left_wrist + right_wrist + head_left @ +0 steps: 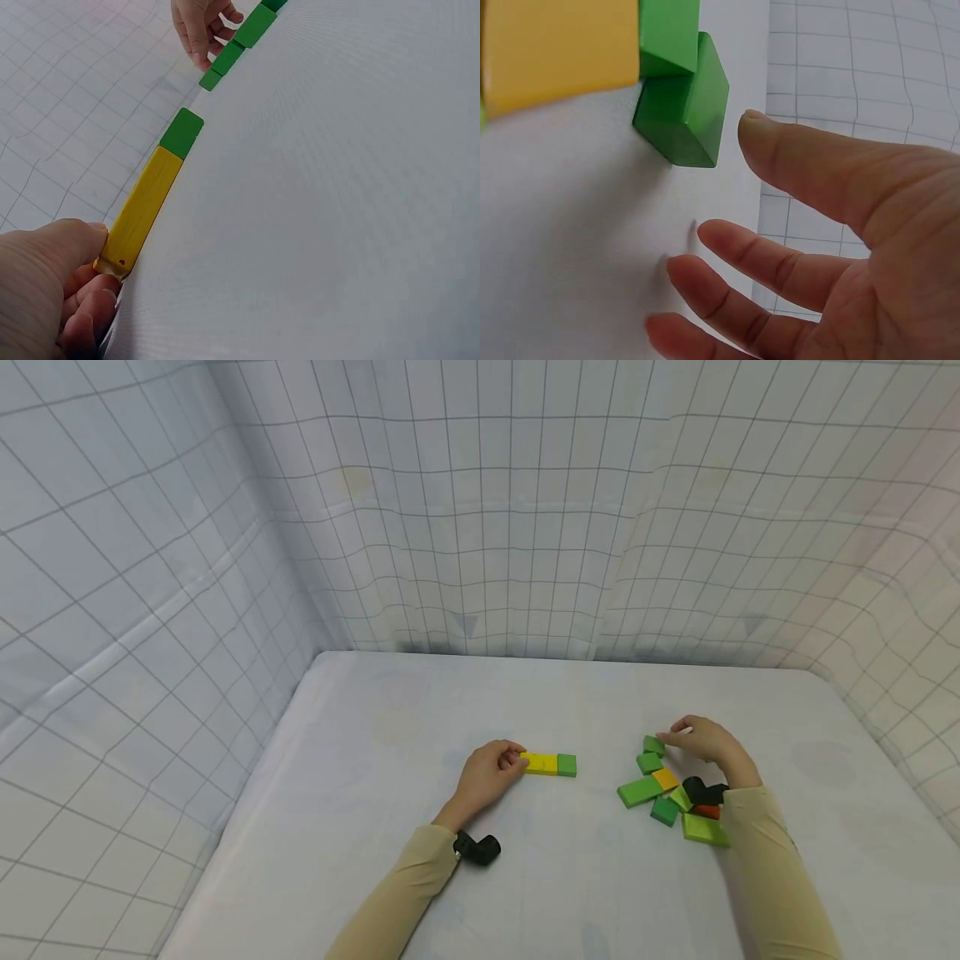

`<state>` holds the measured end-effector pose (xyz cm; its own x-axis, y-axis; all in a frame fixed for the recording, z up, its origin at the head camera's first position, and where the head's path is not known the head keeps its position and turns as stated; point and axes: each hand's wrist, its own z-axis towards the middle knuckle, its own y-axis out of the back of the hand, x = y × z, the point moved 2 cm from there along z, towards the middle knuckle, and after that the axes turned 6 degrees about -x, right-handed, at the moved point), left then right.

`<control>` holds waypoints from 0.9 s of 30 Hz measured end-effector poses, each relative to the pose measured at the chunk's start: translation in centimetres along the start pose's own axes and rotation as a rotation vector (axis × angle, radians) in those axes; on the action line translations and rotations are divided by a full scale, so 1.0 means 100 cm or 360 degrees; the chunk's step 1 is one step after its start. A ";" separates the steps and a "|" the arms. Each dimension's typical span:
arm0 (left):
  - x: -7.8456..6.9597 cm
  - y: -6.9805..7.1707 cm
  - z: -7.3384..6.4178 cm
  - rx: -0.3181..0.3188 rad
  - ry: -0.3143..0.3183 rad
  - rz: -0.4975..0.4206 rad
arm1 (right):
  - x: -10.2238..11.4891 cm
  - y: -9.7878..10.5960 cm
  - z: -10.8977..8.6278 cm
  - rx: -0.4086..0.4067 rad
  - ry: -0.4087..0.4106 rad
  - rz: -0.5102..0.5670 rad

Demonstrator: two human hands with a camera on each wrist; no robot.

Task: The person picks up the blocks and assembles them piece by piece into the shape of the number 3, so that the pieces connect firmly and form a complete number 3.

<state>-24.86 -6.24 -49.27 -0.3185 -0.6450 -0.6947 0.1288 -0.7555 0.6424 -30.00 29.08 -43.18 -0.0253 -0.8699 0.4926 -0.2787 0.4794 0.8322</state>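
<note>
Right hand [705, 739] spread, just right of farthest green block [654, 745], nearer it than left hand [483, 776]; left hand pinches left end of yellow block [542, 764], long axis left–right.

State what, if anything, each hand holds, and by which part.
Left hand: yellow block, by its end opposite the adjoining green block. Right hand: nothing.
</note>
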 end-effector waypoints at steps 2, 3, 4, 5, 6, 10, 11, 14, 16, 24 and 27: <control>0.000 0.000 0.000 -0.0001 -0.0001 -0.0003 | -0.002 -0.001 0.001 0.0017 -0.0015 0.0027; 0.000 0.000 0.000 -0.0002 -0.0002 -0.0007 | -0.003 -0.002 0.001 0.0020 -0.0021 0.0036; -0.001 0.000 0.000 -0.0003 -0.0005 -0.0012 | -0.003 -0.002 0.001 0.0023 -0.0025 0.0046; -0.001 0.000 0.000 -0.0003 -0.0009 -0.0013 | -0.004 -0.002 0.002 0.0023 -0.0029 0.0058; -0.001 0.001 0.000 -0.0002 -0.0012 -0.0016 | -0.004 -0.003 0.002 0.0024 -0.0030 0.0072; -0.001 0.000 0.000 0.0008 0.0002 -0.0018 | -0.004 -0.003 0.003 0.0028 -0.0027 0.0125; -0.001 0.000 0.000 0.0011 0.0006 -0.0018 | -0.004 -0.003 0.003 0.0028 -0.0027 0.0138; -0.001 0.000 0.000 0.0011 -0.0002 -0.0005 | -0.005 -0.003 0.003 0.0034 -0.0031 0.0178; -0.001 0.000 0.000 0.0008 -0.0008 -0.0002 | -0.006 -0.003 0.003 0.0032 -0.0027 0.0195; -0.001 0.000 -0.001 -0.0001 -0.0009 -0.0019 | -0.002 -0.004 0.008 0.0026 0.0003 0.0191; 0.000 0.000 0.000 0.0007 0.0013 -0.0014 | 0.001 -0.004 0.011 0.0016 0.0017 0.0179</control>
<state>-24.83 -6.20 -49.30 -0.3118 -0.6391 -0.7031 0.1217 -0.7607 0.6376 -30.97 28.61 -43.77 -0.0469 -0.8092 0.5857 -0.2842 0.5729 0.7688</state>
